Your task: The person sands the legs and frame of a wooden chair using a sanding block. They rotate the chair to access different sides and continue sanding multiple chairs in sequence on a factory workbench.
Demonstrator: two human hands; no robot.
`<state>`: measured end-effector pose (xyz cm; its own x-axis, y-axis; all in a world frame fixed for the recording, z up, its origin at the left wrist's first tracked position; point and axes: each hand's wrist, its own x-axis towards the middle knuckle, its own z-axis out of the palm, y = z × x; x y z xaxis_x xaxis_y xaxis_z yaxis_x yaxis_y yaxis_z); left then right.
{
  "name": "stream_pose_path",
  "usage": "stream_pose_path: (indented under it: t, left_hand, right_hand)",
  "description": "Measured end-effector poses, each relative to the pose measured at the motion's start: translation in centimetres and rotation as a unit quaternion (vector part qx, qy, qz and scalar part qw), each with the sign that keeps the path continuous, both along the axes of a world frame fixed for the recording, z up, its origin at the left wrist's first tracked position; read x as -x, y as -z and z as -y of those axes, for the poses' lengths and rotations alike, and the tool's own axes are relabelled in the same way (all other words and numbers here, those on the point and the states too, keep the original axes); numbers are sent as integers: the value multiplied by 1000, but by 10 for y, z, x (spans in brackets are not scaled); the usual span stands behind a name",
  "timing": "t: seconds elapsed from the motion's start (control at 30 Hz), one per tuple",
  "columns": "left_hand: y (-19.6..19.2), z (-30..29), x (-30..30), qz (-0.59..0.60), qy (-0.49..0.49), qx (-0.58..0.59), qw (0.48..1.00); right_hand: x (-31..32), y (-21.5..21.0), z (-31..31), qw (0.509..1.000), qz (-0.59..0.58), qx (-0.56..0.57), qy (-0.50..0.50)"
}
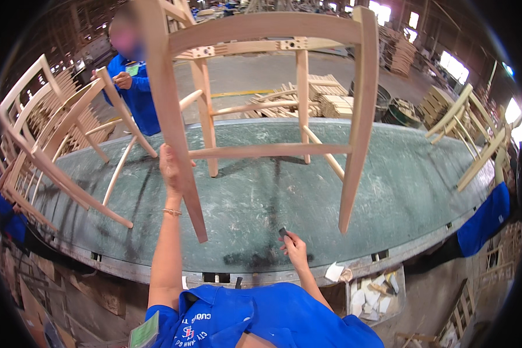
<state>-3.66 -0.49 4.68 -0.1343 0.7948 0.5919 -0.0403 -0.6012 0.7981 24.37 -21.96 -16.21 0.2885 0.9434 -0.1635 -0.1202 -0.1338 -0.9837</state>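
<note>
Left hand closed around leg of bare wooden chair frame tilted up on green counter; right hand pinching small dark block near counter edge.

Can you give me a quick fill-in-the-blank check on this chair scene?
1. The left hand grips a ____ of the tilted wooden chair frame.
2. The right hand holds a small dark block above the ____ worktable.
3. The co-worker across the table wears a ____ shirt.

Missing words: leg; green; blue
</note>
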Motion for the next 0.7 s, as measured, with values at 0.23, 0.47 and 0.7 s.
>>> stream_pose_path:
  t: [0.23,0.47,0.7]
  left_hand:
    - [1,-10,-2,-5,-2,5,1000]
    - [-1,-11,-3,-18,5,15,1000]
    - [14,-3,-4,33,66,64,995]
  right_hand:
    - [9,6,9,998,-38,43,-13]
    - [8,9,9,998,-51,38,-12]
    - [13,7,7,998,-41,55,-14]
